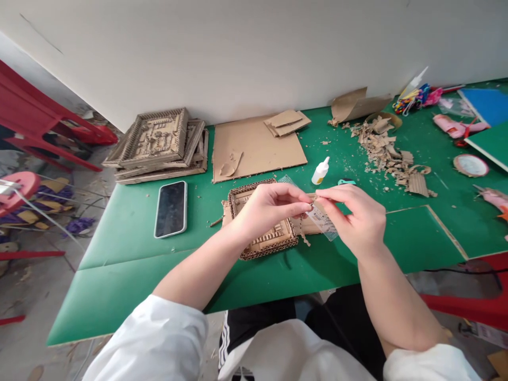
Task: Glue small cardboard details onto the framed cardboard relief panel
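My left hand (273, 205) and my right hand (355, 214) meet fingertip to fingertip above the table, both pinched on a small piece of cardboard (313, 198) that is mostly hidden by the fingers. A thin corrugated strip (302, 232) hangs below my left fingertips. Under my left hand and wrist lies a small cardboard frame (270, 246) with raised corrugated edges and inner details. A clear printed plastic piece (323, 222) shows just beneath the fingertips. The white glue bottle (320, 172) stands upright just beyond my hands.
On the green table (130, 286), a phone (171, 209) and stacked cardboard frames (159, 137) are at the left. A cardboard sheet (254, 143) lies at the back. Cardboard scraps (383, 148), a tape roll (471, 165) and a pink glue gun (452, 126) are right.
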A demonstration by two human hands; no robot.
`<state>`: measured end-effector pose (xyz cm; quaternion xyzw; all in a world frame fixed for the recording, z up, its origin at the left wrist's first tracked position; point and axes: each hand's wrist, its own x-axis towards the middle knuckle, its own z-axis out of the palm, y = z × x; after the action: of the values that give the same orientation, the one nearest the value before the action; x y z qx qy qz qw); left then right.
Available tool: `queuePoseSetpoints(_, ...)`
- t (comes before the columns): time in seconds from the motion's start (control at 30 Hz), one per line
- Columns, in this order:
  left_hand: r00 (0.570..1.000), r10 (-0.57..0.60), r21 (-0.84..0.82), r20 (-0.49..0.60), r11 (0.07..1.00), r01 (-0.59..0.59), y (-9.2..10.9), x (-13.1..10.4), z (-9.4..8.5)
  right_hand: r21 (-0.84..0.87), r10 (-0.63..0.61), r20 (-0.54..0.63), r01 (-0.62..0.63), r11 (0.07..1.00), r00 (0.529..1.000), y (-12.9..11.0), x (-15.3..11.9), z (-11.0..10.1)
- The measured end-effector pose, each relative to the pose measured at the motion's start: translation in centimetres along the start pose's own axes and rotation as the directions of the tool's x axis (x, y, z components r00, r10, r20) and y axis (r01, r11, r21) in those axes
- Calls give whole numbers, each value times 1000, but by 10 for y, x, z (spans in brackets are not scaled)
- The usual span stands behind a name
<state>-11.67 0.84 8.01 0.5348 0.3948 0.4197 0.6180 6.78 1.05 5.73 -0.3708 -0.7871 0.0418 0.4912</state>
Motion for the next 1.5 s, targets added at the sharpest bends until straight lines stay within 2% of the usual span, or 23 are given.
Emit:
queuePoseSetpoints(0.33,1000,7,-56,7,998,-7,-3,1,1,169,-32,61,22,985,998,0,5,-3)
queuePoseSetpoints(0.57,998,24,-67,55,998,-20,-9,0,6,190,24,141,-51,981,990,-1,4,-4)
queuePoseSetpoints(0.7,999,1,-22,37,1000,0,-9,1,9,170,-56,117,35,985,992,-2,4,-3)
queuePoseSetpoints(0.77,1000,10,94,9,996,-11,-8,6,-2,141,-69,96,55,989,993,0,4,-5)
queuePoseSetpoints(0.8,999,44,196,-28,980,-38,-7,11,-14,118,-56,86,46,992,995,3,4,-7)
queuePoseSetpoints(0.83,987,113,355,-116,933,-65,-8,15,-29,82,-31,61,26,996,998,7,5,-10)
queuePoseSetpoints(0.87,949,203,551,-242,834,-38,-9,21,-48,33,11,24,-11,999,1000,13,5,-15)
queuePoseSetpoints(0.9,899,260,719,-352,690,82,-12,26,-68,-24,64,-28,-64,998,998,22,5,-19)
queuePoseSetpoints(0.93,869,258,819,-422,519,244,-15,30,-89,-90,121,-117,-132,987,986,33,5,-24)
queuePoseSetpoints(0.97,870,204,866,-448,341,366,-20,34,-110,-160,162,-177,-191,968,971,46,5,-28)
queuePoseSetpoints(1.0,877,157,870,-455,289,400,-26,37,-127,-219,191,-237,-244,945,953,61,3,-32)
queuePoseSetpoints(1.03,884,119,873,-451,266,409,-32,39,-141,-265,226,-259,-294,918,939,77,1,-34)
queuePoseSetpoints(1.1,896,72,880,-439,235,412,-43,40,-158,-319,314,-256,-386,866,914,107,-5,-37)
queuePoseSetpoints(1.17,896,66,882,-439,219,417,-52,40,-163,-371,346,-182,-390,843,921,129,-11,-36)
queuePoseSetpoints(1.23,893,68,879,-446,220,422,-57,40,-161,-357,352,-199,-402,843,915,138,-15,-36)
queuePoseSetpoints(1.37,877,90,856,-473,282,433,-52,40,-156,-292,297,-273,-373,881,915,126,-12,-37)
queuePoseSetpoints(1.5,867,146,818,-476,436,376,-31,39,-141,-200,304,-271,-362,911,914,97,-4,-34)
